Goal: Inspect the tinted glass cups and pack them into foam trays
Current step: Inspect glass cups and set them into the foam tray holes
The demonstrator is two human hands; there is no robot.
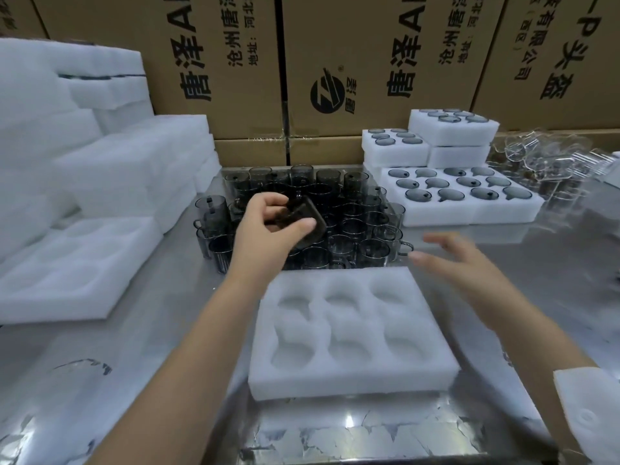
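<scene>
one cup (303, 218) held in left hand (268, 226).

My right hand (469, 263) is blurred, its fingertips too soft to count. My left hand (268, 226) covers much of the dark tinted glass cup (315, 216) it grips, so I cannot tell where the handle sits. The heap of clear glass pieces (543, 162) at far right is a blur. The brown printed cardboard cartons (369, 62) run off the top edge, and the white foam piece (590, 414) off the right.
</scene>
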